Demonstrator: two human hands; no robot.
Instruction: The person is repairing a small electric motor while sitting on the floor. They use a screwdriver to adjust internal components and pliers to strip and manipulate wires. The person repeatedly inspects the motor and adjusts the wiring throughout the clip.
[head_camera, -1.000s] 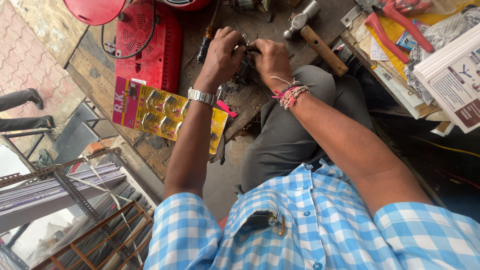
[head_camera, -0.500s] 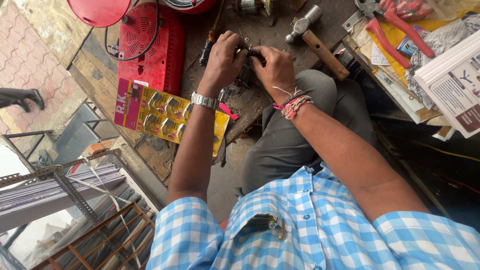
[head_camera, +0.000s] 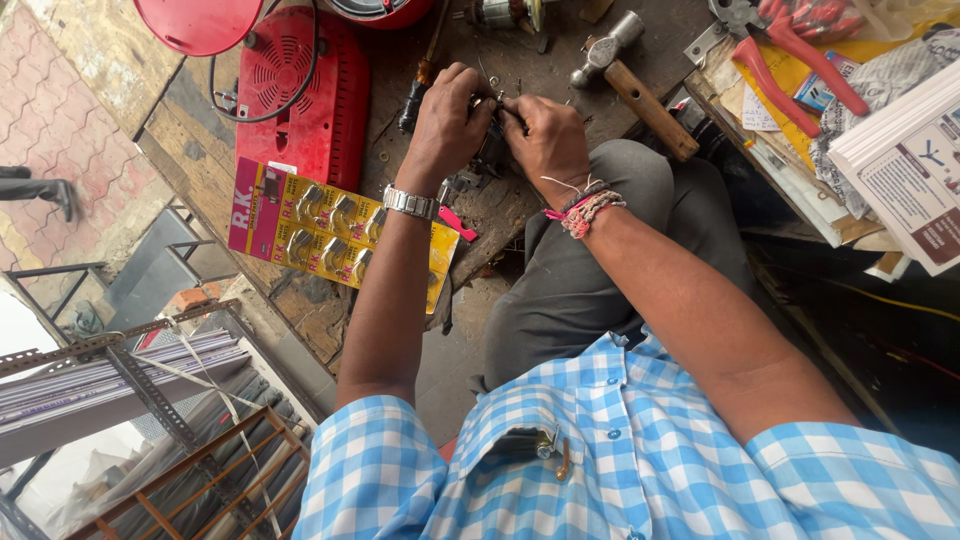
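Metal part (head_camera: 487, 150) clutched by both hands (head_camera: 500, 125); hammer (head_camera: 632, 80) near, bench crowded.

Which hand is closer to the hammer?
Right. The right hand works just beside the hammer, below its head. The left hand is farther off, on the other side of the right hand.

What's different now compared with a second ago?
Very little. Both hands, left and right, stay closed together on a small dark metal part on the bench; only the view shifted slightly. The hammer, red fan casing and yellow blister card lie where they were.
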